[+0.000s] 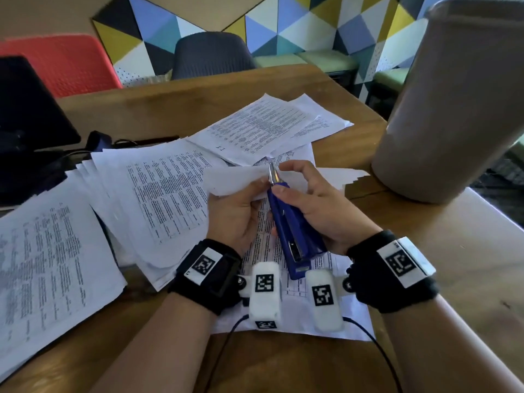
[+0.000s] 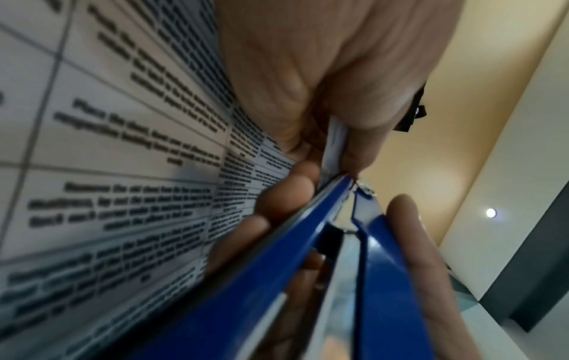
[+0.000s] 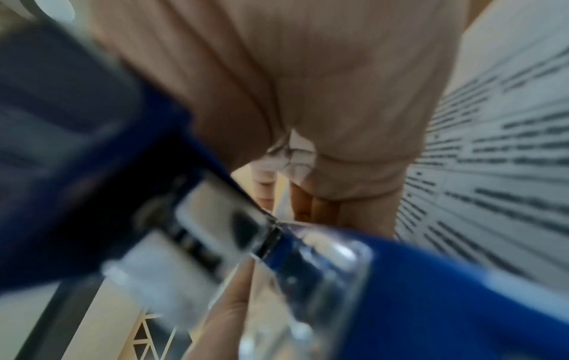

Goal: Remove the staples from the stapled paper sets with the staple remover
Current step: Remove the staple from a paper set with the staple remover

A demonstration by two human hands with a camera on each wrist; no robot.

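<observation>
My right hand [image 1: 286, 180] grips a blue stapler-shaped staple remover [image 1: 295, 236] over the wooden table, thumb on its upper side, index finger arched above the metal tip [image 1: 273, 173]. That tip touches the raised corner of a stapled paper set [image 1: 235, 180], which my left hand [image 1: 259, 185] pinches. In the left wrist view, the left hand [image 2: 341, 156] holds the paper's edge [image 2: 337, 138] right at the blue tool's [image 2: 292, 268] nose. The right wrist view is blurred and shows the tool [image 3: 431, 292] under my palm. The staple itself is not visible.
Loose printed sheets [image 1: 56, 265] spread over the left and middle of the table [image 1: 439, 279], with more at the back [image 1: 263, 126]. A large grey cylinder [image 1: 453, 95] stands at the right. A dark screen [image 1: 28, 109] is on the left. Chairs stand behind the table.
</observation>
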